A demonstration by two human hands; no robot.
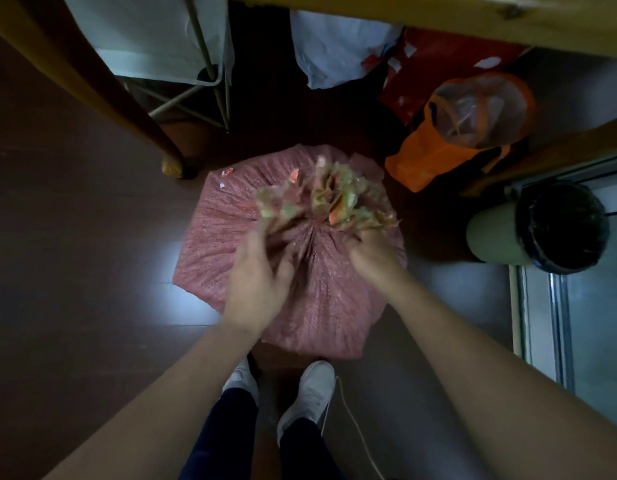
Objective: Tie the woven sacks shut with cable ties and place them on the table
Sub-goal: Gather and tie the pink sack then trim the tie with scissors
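Note:
A full pink woven sack (pixel 213 244) stands on the dark floor in front of my feet. Its mouth is gathered into a bunched, greenish-red ruffle (pixel 331 199) at the top. My left hand (pixel 257 282) grips the gathered neck from the left, blurred by motion. On the right side of the neck, my right hand (pixel 371 252) holds the sack with curled fingers. No cable tie shows in this view. The wooden table edge (pixel 438 19) runs across the top of the frame.
A wooden table leg (pixel 127 109) slants down at the left. An orange bag with a clear liner (pixel 449 143) lies right of the sack. A green bin with a black liner (pixel 542 233) stands at the far right. White sacks (pixel 334 53) rest under the table.

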